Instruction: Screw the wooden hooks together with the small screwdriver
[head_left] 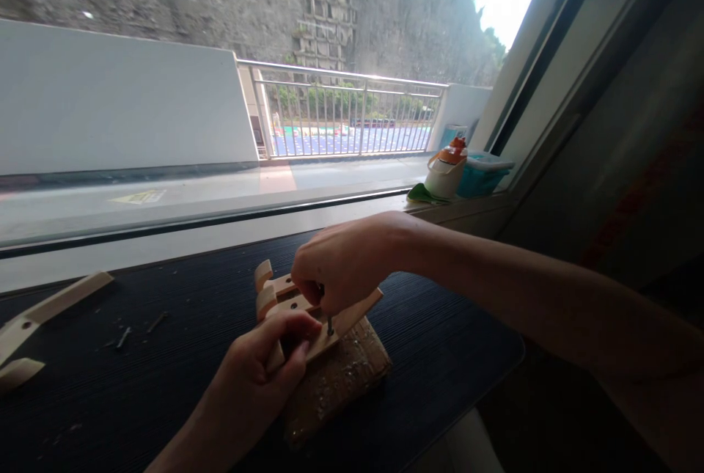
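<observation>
My left hand (269, 359) is closed on the near end of a light wooden piece (322, 345), thumb and fingers pinching it. My right hand (352, 260) is curled into a fist above the same piece. A thin metal shaft (330, 325) points down from below the right fist to a hole in the wood. The fist hides its upper part, so I cannot tell whether it is a screw or a tool. Behind are further wooden parts with dark holes and curved ends (267, 301). Beneath them lies a rough brown block (346, 378) with shiny specks.
On the dark table (181, 370), more wooden strips (69, 297) lie at the left, near small screws (124, 337). A bottle with an orange top (446, 169) and a teal box (484, 174) stand on the sill beside the window. The table's rounded edge (520, 352) is at the right.
</observation>
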Available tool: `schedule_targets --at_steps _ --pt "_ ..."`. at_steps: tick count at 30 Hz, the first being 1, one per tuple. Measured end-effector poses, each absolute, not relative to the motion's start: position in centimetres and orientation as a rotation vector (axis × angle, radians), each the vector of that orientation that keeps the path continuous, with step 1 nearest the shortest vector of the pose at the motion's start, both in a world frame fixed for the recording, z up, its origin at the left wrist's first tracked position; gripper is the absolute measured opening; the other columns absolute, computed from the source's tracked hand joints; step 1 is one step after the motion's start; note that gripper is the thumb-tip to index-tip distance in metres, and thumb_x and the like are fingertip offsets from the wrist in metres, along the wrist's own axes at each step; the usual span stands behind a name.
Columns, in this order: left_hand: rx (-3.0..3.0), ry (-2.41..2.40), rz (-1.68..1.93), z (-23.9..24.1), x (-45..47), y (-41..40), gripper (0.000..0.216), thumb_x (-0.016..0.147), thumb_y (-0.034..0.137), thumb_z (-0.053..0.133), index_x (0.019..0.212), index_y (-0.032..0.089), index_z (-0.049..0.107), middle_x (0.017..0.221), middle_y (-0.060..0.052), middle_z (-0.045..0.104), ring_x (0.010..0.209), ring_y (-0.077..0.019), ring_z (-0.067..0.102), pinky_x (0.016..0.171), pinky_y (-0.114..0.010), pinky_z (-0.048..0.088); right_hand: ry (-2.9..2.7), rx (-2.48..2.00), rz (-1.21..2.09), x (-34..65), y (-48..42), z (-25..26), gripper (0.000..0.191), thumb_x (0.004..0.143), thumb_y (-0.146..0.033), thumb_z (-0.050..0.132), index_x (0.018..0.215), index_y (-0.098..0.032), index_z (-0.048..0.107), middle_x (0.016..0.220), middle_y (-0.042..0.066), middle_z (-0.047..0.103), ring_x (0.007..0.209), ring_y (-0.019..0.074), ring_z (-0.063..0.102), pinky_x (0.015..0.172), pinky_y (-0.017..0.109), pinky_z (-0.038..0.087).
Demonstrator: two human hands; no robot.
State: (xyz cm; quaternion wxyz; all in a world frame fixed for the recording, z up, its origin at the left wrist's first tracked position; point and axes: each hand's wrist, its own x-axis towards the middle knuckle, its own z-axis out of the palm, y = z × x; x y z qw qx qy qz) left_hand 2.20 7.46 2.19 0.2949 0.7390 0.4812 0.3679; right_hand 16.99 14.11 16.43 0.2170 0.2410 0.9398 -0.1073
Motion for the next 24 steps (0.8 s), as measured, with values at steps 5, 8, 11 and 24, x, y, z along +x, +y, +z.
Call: schedule_targets --at_steps 5,8,11,24 --pt "1.964 1.252 0.958 1.3 1.5 7.4 0.036 0.077 0.023 0.057 0.113 0.025 0.056 0.105 -0.002 0.069 0.094 -0.0152 0.066 0.083 -0.022 0.052 2.621 0.775 -0.22 17.3 14.6 15.8 0.028 0.072 -0.034 0.054 0.08 -0.011 0.068 0.069 0.005 0.062 0.056 0.0115 0.046 0.05 0.026 0.03" --pt "1.956 1.232 0.977 1.4 0.7 7.3 0.052 0.074 0.025 0.061 0.125 0.028 0.049 0.116 -0.004 0.066 0.104 -0.0185 0.063 0.088 -0.025 0.051 2.618 0.866 -0.182 17.7 14.2 16.0 0.035 0.073 -0.041 0.054 0.089 -0.013 0.068 0.075 0.006 0.063 0.058 0.0121 0.046 0.051 0.026 0.03" --pt "1.96 1.227 0.976 1.9 0.0 7.1 0.058 0.071 0.028 0.065 0.126 0.028 0.05 0.119 -0.005 0.065 0.109 -0.0213 0.061 0.089 -0.027 0.05 2.629 0.874 -0.147 18.2 13.4 16.7 0.03 0.072 -0.031 0.056 0.094 -0.014 0.068 0.08 0.006 0.065 0.061 0.012 0.046 0.053 0.026 0.03" --pt "2.067 1.307 0.877 1.6 -0.1 7.3 0.042 0.072 0.024 0.06 0.114 0.025 0.058 0.094 -0.001 0.071 0.088 -0.0171 0.067 0.087 -0.025 0.05 2.976 0.596 -0.328 18.0 12.8 16.0 0.017 0.072 -0.024 0.055 0.075 -0.02 0.07 0.053 -0.004 0.052 0.047 0.007 0.033 0.046 0.022 0.025"
